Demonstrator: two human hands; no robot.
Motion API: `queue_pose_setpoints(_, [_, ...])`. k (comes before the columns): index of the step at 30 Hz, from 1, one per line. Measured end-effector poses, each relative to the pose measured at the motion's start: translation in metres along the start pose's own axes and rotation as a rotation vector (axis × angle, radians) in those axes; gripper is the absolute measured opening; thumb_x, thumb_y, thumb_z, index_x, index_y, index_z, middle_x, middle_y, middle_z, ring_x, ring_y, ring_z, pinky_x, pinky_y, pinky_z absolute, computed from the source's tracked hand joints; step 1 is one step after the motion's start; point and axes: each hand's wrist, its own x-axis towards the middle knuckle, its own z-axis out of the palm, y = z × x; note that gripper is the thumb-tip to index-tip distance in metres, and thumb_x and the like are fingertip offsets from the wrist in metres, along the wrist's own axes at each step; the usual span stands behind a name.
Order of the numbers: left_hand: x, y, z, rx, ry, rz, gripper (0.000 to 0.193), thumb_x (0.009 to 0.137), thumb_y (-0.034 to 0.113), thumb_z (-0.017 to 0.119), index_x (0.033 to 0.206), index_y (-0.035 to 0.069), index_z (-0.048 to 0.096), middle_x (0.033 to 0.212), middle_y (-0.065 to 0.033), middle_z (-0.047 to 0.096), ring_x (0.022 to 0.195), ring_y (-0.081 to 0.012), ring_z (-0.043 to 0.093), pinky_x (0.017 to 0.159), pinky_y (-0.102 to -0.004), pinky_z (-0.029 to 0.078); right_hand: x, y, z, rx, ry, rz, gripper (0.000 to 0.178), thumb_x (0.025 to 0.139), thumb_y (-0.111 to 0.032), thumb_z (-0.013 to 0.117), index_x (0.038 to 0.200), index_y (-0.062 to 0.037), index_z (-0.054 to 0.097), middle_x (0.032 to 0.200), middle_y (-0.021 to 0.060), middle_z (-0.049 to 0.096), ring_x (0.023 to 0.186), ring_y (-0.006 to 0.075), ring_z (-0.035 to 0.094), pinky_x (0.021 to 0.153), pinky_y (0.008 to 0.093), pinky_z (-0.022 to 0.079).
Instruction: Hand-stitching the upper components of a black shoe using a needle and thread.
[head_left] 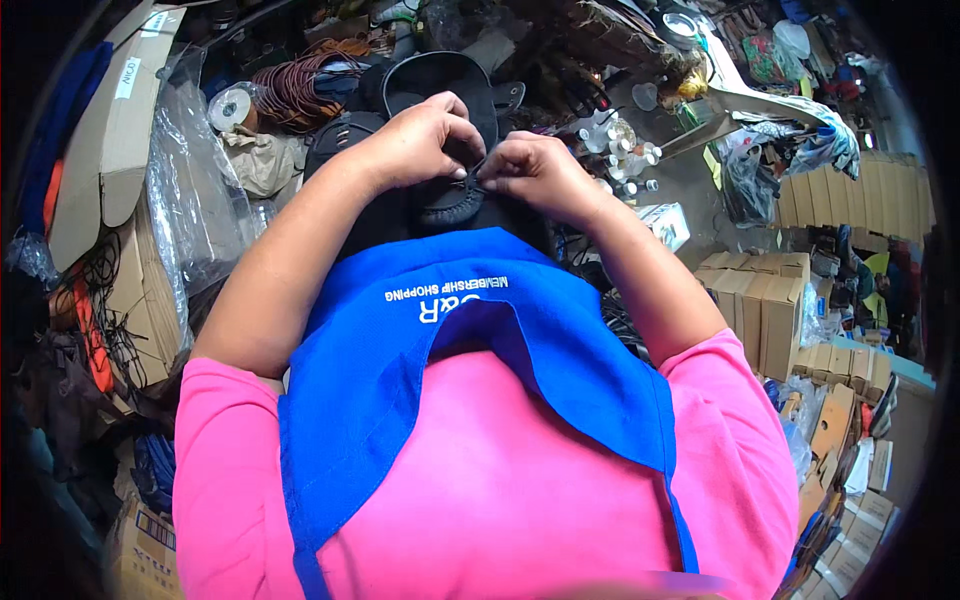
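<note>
A blue apron (360, 340) covers the operator's front. Stacked brown cartons (755, 310) stand to the right. The black strapped shoe (440, 72) is located just beyond the apron, centred between both hands. The left hand (420, 145) bends over its near part (whether the fingers clamp it, the view cannot tell). The right hand (545, 175) holds thumb and forefinger together beside the dark gathered edge (450, 212).

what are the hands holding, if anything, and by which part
The left hand and right hand seem to pinch a gathered black piece at its edge; the exact grip cannot be told.
</note>
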Motion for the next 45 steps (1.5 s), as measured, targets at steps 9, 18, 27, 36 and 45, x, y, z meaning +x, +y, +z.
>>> queue_pose_setpoints(9, [-0.064,0.019,0.008,0.151,0.432,-0.059,0.047,0.079,-0.013,0.045,0.118,0.01,0.061,0.111,-0.013,0.046,0.089,-0.0224,0.056,0.081,-0.0298,0.047,-0.027,-0.019,0.004,-0.37,0.131,-0.084,0.026,0.076,-0.006,0.065,0.101,-0.0143,0.07,0.083,0.01,0.057,0.079,0.0279,0.057,0.07,0.0372,0.044])
queue_pose_setpoints(18, [-0.085,0.029,0.028,0.492,0.451,-0.056,0.018,0.076,0.004,0.066,0.091,0.012,0.071,0.076,-0.0047,0.055,0.079,-0.0216,0.056,0.074,-0.035,0.04,-0.044,-0.03,0.032,-0.635,0.199,-0.022,0.042,0.074,-0.007,0.061,0.114,-0.0197,0.066,0.08,0.0073,0.051,0.082,0.0236,0.054,0.082,0.0408,0.036])
queue_pose_setpoints(27, [-0.075,0.021,0.027,0.269,0.415,0.008,0.018,0.074,0.008,0.068,0.091,0.015,0.071,0.074,-0.0027,0.053,0.077,-0.0203,0.054,0.074,-0.0348,0.035,-0.028,-0.009,0.004,-0.194,0.064,0.15,0.042,0.074,0.004,0.057,0.107,-0.0183,0.071,0.079,0.0071,0.053,0.08,0.0201,0.054,0.074,0.0273,0.045])
queue_pose_setpoints(36, [-0.069,0.012,0.026,0.388,0.468,-0.002,0.022,0.073,0.007,0.068,0.091,0.02,0.072,0.077,0.0001,0.051,0.082,-0.0189,0.052,0.076,-0.035,0.034,-0.005,-0.002,-0.019,-0.055,-0.078,0.112,0.036,0.075,0.004,0.054,0.1,-0.0143,0.072,0.083,0.0039,0.053,0.089,0.0186,0.052,0.083,0.0293,0.043])
queue_pose_setpoints(45, [-0.066,0.014,0.028,0.414,0.443,-0.042,0.021,0.074,0.01,0.069,0.091,0.022,0.073,0.075,0.0,0.049,0.08,-0.0189,0.05,0.077,-0.035,0.033,-0.001,0.005,-0.019,-0.046,-0.108,0.045,0.026,0.081,-0.003,0.059,0.099,-0.0147,0.072,0.084,0.0035,0.056,0.089,0.0187,0.052,0.083,0.0303,0.043])
